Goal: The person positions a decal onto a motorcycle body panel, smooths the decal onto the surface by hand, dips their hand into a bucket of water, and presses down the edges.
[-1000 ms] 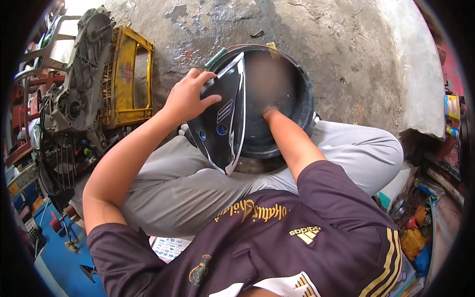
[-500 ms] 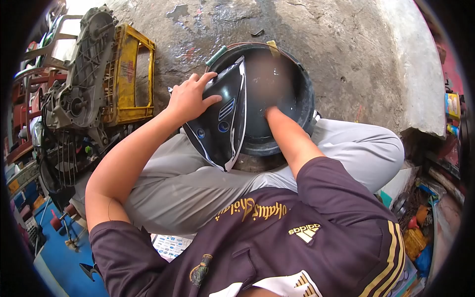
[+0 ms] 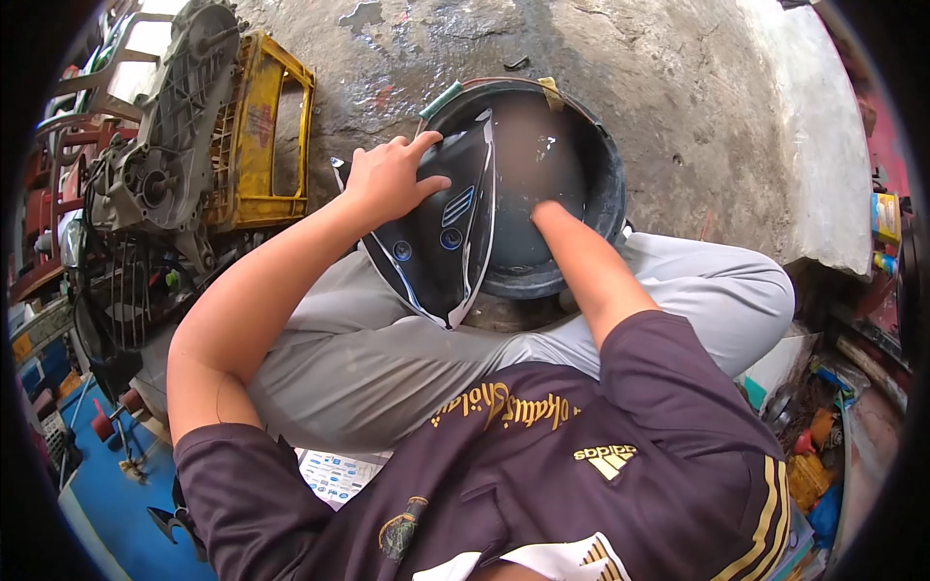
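Note:
My left hand [image 3: 389,178] grips the upper left side of a glossy black motorcycle fairing panel [image 3: 422,213], its thumb lying on the face and the fingers over the edge. The panel has a pale rim, blue-edged slots and two round blue emblems. It leans over the left part of a black bucket [image 3: 612,160] that holds murky grey water [image 3: 513,247]. My right forearm [image 3: 586,259] reaches into this water to about the wrist. Below the surface my right hand is hidden, so I cannot see its fingers or anything in them.
On the left, a metal engine casing [image 3: 165,145] leans by a yellow crate [image 3: 257,208]. Wet concrete floor [image 3: 417,48] lies beyond the bucket. My crossed legs [image 3: 697,266] surround its near side. Assorted parts [image 3: 814,474] are piled at the lower right.
The panel and my left hand have shifted slightly to the right, and the panel sits a little flatter. My right arm stays in the water, with the wrist slightly farther right.

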Demonstrator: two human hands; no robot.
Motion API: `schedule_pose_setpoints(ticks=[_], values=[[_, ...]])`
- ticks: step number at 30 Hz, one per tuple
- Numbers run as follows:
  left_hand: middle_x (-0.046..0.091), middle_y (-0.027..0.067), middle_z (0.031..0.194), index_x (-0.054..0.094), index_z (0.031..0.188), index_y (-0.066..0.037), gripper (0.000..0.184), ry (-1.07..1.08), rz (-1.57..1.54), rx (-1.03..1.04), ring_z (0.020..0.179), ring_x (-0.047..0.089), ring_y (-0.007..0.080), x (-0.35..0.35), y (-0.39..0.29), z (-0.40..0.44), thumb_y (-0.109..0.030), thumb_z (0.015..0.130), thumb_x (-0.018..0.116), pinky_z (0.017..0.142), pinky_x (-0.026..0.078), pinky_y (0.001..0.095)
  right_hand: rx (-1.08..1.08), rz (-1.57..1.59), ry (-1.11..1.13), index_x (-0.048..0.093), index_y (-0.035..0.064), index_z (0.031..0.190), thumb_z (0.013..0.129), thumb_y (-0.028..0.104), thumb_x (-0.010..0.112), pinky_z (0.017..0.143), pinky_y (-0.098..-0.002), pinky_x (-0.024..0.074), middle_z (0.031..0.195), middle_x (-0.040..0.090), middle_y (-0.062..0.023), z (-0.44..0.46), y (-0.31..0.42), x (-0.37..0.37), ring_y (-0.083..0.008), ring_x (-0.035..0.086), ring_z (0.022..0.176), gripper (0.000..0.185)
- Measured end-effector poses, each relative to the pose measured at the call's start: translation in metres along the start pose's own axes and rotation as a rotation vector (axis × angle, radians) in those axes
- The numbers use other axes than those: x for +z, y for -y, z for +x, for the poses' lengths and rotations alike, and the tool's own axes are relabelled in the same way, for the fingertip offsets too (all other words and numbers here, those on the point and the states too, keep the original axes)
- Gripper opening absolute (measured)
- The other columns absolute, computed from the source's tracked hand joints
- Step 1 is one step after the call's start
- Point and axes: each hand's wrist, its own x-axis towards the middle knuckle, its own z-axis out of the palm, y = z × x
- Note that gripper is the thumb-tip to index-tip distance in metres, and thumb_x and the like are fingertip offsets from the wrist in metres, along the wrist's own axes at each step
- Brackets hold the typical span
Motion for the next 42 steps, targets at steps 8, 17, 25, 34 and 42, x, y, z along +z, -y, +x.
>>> schedule_pose_setpoints(ticks=[8, 17, 25, 34, 42], values=[[0.064, 0.0184, 0.124, 0.059, 0.146, -0.024, 0.068, -0.046, 0.046, -0.008, 0.113, 0.071, 0.0388, -0.005, -0.010, 0.004, -0.062, 0.091, 0.074, 0.091, 0.051, 0.0538, -0.176, 0.640, -0.490, 0.072, -0.0004, 0.119, 0.080, 0.011, 0.079, 0.081, -0.0455, 0.0601, 0.113, 0.076, -0.0206, -0.087, -0.030, -0.039, -0.0301, 0.073, 0.100, 0.041], [0.066, 0.0163, 0.125, 0.065, 0.140, -0.015, 0.068, -0.089, 0.022, -0.006, 0.118, 0.069, 0.0365, -0.025, -0.027, 0.003, -0.059, 0.089, 0.076, 0.099, 0.048, 0.0551, -0.451, 1.313, -0.675, 0.071, 0.0031, 0.124, 0.082, 0.002, 0.081, 0.078, -0.0312, 0.0564, 0.096, 0.074, -0.0074, -0.215, -0.043, -0.071, -0.0139, 0.070, 0.086, 0.043], [0.074, 0.0135, 0.121, 0.071, 0.132, -0.014, 0.063, -0.155, -0.034, 0.068, 0.117, 0.070, 0.0338, -0.041, -0.040, 0.006, -0.058, 0.088, 0.077, 0.101, 0.047, 0.0573, -0.406, 1.567, -0.820, 0.073, -0.0027, 0.123, 0.092, 0.015, 0.081, 0.084, -0.0312, 0.0575, 0.110, 0.077, -0.0098, -0.267, -0.042, -0.058, -0.0148, 0.071, 0.094, 0.036], [0.075, 0.0181, 0.123, 0.066, 0.143, -0.013, 0.074, -0.147, -0.084, -0.014, 0.122, 0.069, 0.0364, -0.073, -0.045, 0.041, -0.067, 0.093, 0.067, 0.103, 0.052, 0.0513, -0.527, 1.768, -0.878, 0.076, 0.0030, 0.118, 0.097, 0.012, 0.078, 0.083, -0.0291, 0.0586, 0.107, 0.077, -0.0064, -0.257, -0.051, -0.058, -0.0124, 0.071, 0.095, 0.023], [0.072, 0.0235, 0.127, 0.055, 0.151, -0.004, 0.082, 0.030, -0.144, -0.091, 0.123, 0.067, 0.0409, -0.036, -0.069, 0.058, -0.065, 0.097, 0.064, 0.104, 0.052, 0.0499, -0.547, 1.672, -0.897, 0.074, -0.0014, 0.123, 0.092, -0.002, 0.064, 0.097, -0.0303, 0.0532, 0.115, 0.076, -0.0103, -0.260, -0.054, -0.064, -0.0155, 0.069, 0.105, 0.033]])
